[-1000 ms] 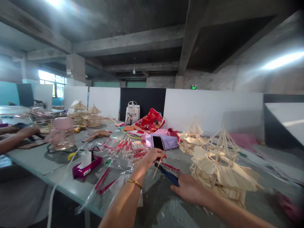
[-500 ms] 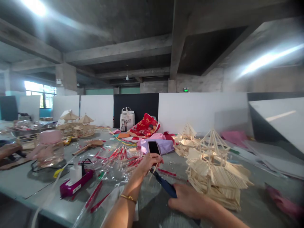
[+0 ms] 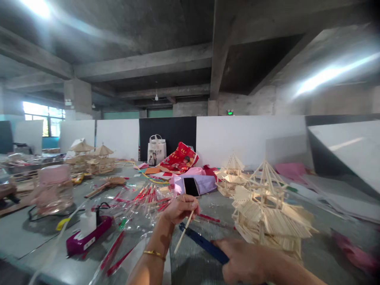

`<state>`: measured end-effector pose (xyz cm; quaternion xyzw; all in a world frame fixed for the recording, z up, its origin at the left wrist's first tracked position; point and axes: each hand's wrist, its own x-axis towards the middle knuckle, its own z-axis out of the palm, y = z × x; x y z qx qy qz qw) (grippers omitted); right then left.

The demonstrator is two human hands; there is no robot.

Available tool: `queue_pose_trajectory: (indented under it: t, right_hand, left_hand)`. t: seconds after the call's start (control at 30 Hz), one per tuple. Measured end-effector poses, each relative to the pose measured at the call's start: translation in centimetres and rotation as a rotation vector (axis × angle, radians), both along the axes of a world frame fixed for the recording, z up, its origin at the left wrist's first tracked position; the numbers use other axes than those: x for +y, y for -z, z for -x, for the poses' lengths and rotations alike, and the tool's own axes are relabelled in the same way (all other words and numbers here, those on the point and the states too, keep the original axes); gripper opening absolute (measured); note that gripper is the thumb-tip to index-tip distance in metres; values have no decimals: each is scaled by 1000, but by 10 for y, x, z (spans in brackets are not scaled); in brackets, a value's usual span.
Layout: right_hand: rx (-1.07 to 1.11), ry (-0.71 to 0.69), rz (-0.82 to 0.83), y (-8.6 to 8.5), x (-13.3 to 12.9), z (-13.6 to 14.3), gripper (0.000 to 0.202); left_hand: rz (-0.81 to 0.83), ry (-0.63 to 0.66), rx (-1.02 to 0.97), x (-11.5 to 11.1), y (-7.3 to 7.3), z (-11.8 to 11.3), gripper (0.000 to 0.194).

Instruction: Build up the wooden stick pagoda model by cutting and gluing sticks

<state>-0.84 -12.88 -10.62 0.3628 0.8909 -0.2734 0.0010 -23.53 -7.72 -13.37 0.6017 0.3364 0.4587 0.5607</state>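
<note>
Between the fingertips of my left hand [image 3: 181, 208] is a thin wooden stick [image 3: 183, 234], slanting down toward me. My right hand [image 3: 242, 257] is closed around the handle of a dark blue cutting tool [image 3: 204, 242], whose tip touches or lies right beside the stick. A black-screened phone [image 3: 190, 187] rests against a purple pouch [image 3: 206, 184] just beyond my left hand. To the right stands a pagoda-like model [image 3: 271, 215] made of wooden sticks.
Red-tipped sticks [image 3: 148, 194] and clear wrappers lie left of my left hand. A purple power strip [image 3: 89, 237] and a pink-lidded jar [image 3: 55, 188] are further left. At the far left edge, another person's hand [image 3: 6, 190] shows.
The stick now shows at greater length below my left fingers. My right hand and the tool have shifted slightly right and down. The view has turned a little to the right.
</note>
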Motion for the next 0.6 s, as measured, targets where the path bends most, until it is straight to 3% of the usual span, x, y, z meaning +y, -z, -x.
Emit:
queue_pose_trajectory:
  t: [0.13,0.2,0.27,0.37,0.43,0.6]
  right_hand:
    - [53,70,-161,-4,0,-1,37]
    - [88,72,-109,-11,1,1,25]
    - [219,76,133,-18,8,4,20]
    - [607,16,610,-24,25,11,31]
    - [756,-17,826,-23,35,16,37]
    - [1005,-20,1090,-2,55,26,28]
  left_hand:
    - [13,-68,-78,7,5,-10,28]
    - [28,-103,-126,10,5,-11,30]
    - [57,-181,-212,12,4,-8,32]
    - [126,-248,-316,13,1,-1,35]
    - [148,-167,-312,12,1,2,43]
    - [221,58,-184,11,8,1,70]
